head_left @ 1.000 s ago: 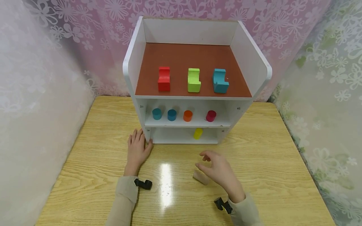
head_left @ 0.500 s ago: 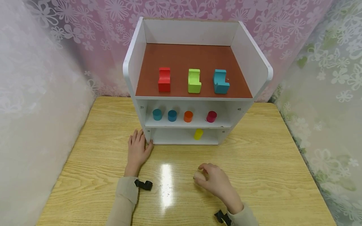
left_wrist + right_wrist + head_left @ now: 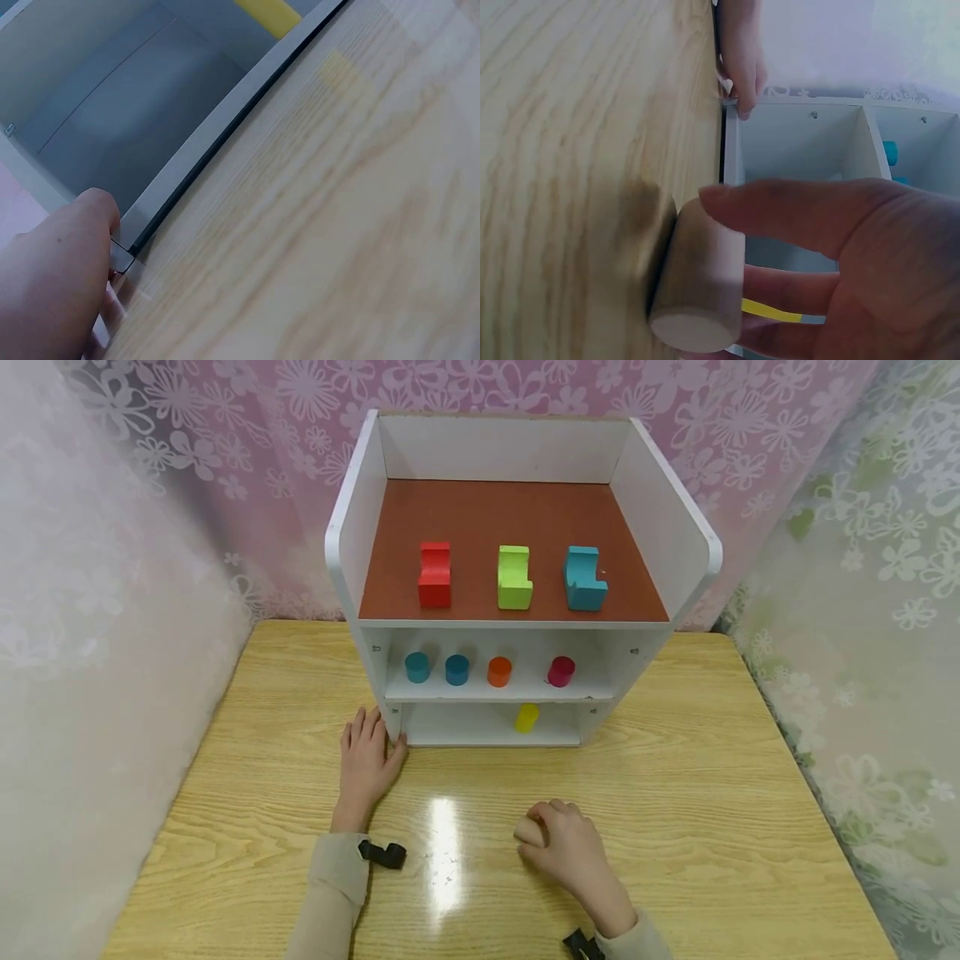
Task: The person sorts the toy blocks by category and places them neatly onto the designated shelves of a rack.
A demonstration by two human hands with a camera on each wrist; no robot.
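My right hand point(image 3: 573, 853) grips a plain wooden cylinder point(image 3: 699, 279) lying on its side at the tabletop in front of the shelf. The right wrist view has the thumb across its near side and the fingers behind it. My left hand point(image 3: 365, 764) holds the lower left front corner of the white shelf unit point(image 3: 491, 745). Its thumb point(image 3: 97, 206) comes round the front of the side panel, while the other fingers lie along the outside. A yellow cylinder point(image 3: 527, 718) stands tilted on the bottom shelf.
Teal point(image 3: 417, 667), blue point(image 3: 457, 670), orange point(image 3: 499, 672) and dark pink point(image 3: 561, 672) cylinders stand on the middle shelf. On the brown top are red point(image 3: 435, 577), lime green point(image 3: 514, 579) and teal chair-shaped blocks point(image 3: 585, 580). Flowered curtains point(image 3: 217, 527) surround the wooden table point(image 3: 712, 827).
My right hand has come down toward the wooden cylinder and closed its thumb and fingers on it. The left hand has stayed at the shelf corner.
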